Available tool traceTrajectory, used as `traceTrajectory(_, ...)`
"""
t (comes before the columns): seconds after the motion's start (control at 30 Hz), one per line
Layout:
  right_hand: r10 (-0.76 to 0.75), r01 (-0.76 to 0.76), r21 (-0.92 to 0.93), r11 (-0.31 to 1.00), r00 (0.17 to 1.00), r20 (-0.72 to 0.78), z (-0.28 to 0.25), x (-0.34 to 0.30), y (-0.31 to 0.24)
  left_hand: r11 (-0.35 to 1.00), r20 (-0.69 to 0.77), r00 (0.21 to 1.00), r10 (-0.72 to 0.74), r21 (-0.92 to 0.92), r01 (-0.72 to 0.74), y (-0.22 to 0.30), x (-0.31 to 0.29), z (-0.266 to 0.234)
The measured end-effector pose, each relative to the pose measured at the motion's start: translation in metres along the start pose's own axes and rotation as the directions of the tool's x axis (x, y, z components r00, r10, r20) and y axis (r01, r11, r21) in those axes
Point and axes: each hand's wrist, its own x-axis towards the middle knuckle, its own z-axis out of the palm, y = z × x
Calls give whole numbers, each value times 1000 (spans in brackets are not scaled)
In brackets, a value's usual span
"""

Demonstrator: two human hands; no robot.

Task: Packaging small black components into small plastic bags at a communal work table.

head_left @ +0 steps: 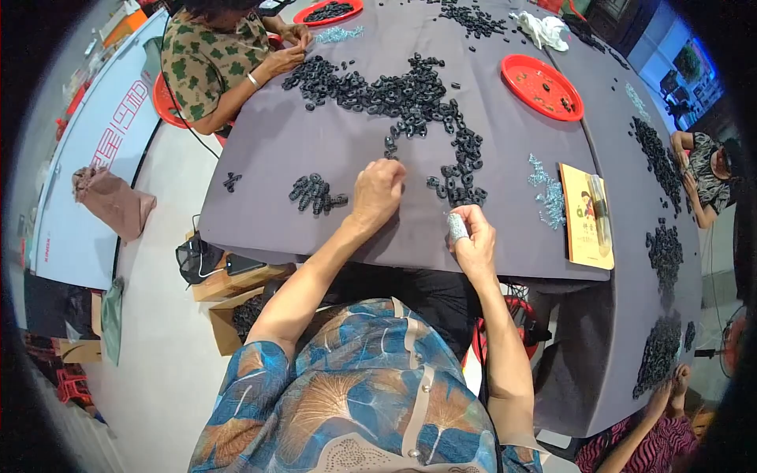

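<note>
Black pieces (460,194) lie near left hand (378,191) and right hand (478,241), both curled, grip indiscernible.

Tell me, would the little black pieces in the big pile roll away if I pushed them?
The black pieces would probably spread apart, since they lie loose. Each is likely light, being far smaller than the right hand. They may slide more than roll, as many look oblong.

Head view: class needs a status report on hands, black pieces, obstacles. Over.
Left hand curled, right hand curled; any grip unclear. Small black pieces lie just beyond both. Yellow booklet off right, apart from hands.
</note>
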Motion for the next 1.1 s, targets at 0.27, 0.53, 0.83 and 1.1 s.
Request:
traceTrajectory(0.27,19,-19,7,1000,1000,21,-2,-1,-6,999,74,997,16,28,-19,17,3,1)
traceTrajectory(0.53,31,-31,-8,999,999,12,1,-2,-8,972,17,971,237,-8,-237,25,7,28)
traceTrajectory(0.83,9,-9,-26,1000,1000,12,-1,-1,-6,966,28,982,188,-188,-179,16,4,29)
traceTrajectory(1.1,2,-2,-22,1000,1000,6,1,-3,-8,975,166,961,222,-65,-214,23,9,26)
